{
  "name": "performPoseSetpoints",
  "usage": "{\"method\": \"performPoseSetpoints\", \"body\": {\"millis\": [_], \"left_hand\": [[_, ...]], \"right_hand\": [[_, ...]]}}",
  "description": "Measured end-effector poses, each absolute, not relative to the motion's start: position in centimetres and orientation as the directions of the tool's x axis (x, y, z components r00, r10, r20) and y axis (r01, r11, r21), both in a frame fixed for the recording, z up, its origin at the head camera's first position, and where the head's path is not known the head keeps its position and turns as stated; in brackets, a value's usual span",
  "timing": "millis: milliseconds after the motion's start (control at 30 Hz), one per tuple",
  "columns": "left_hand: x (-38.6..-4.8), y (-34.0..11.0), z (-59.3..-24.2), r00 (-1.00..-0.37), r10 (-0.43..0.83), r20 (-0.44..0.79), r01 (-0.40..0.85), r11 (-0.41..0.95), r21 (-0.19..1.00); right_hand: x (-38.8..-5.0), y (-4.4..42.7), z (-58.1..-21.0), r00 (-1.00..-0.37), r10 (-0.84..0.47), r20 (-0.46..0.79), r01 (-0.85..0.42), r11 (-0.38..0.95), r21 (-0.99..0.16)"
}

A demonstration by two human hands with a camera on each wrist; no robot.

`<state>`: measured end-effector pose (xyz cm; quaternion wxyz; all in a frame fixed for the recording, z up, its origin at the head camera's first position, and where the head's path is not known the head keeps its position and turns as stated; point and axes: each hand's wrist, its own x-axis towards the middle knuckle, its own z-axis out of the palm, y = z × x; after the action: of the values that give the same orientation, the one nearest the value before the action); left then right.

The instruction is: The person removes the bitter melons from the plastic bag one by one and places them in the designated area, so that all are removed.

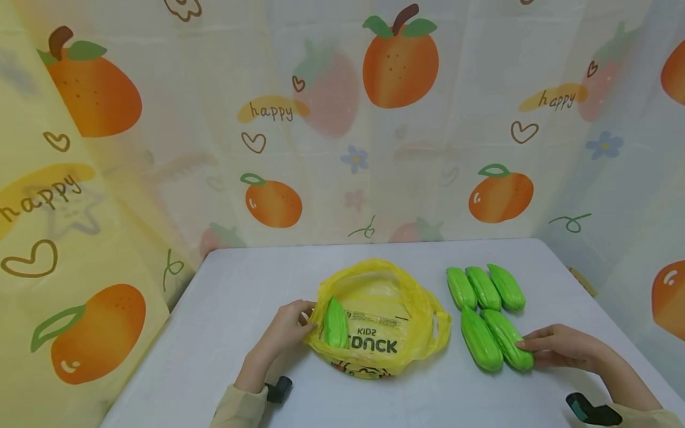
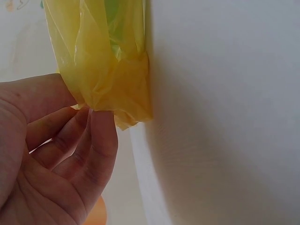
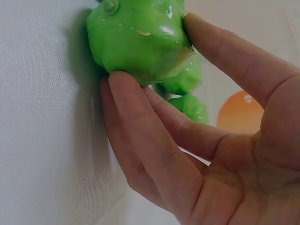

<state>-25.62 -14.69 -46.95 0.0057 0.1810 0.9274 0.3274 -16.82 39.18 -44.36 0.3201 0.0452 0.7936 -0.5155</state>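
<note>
My left hand [image 1: 291, 326] pinches the left rim of a yellow plastic bag [image 1: 428, 315] between thumb and fingers; the left wrist view shows the crumpled bag edge [image 2: 131, 93] at the fingertips. The bag lies with its mouth open, and one ridged green toy vegetable [image 1: 336, 324] is inside it. On the right, my right hand [image 1: 564, 348] holds the near end of another ridged green toy vegetable [image 1: 508, 340], which lies on the table. In the right wrist view, the thumb is on one side of its glossy end [image 3: 136, 42] and the fingers on the other.
Beside the held piece lies a matching green vegetable [image 1: 481, 342]. Behind them stands a row of three more [image 1: 484, 288]. The white table [image 1: 251, 279] is backed by a fruit-printed curtain [image 1: 342, 196]. Dark wrist devices [image 1: 279, 389] sit at both sleeves.
</note>
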Motion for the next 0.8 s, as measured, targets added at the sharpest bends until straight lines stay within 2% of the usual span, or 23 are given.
{"method": "performPoseSetpoints", "body": {"millis": [500,800], "left_hand": [[-25.64,-14.61,-46.91,-0.940,0.327,0.092,0.311,0.721,0.619],[-25.55,-14.60,-46.82,-0.934,0.340,0.108,0.332,0.717,0.613]], "right_hand": [[-16.56,39.41,-44.87,-0.794,-0.293,-0.532,0.403,0.402,-0.822],[-16.55,39.13,-44.91,-0.796,-0.258,-0.548,0.421,0.416,-0.806]]}}
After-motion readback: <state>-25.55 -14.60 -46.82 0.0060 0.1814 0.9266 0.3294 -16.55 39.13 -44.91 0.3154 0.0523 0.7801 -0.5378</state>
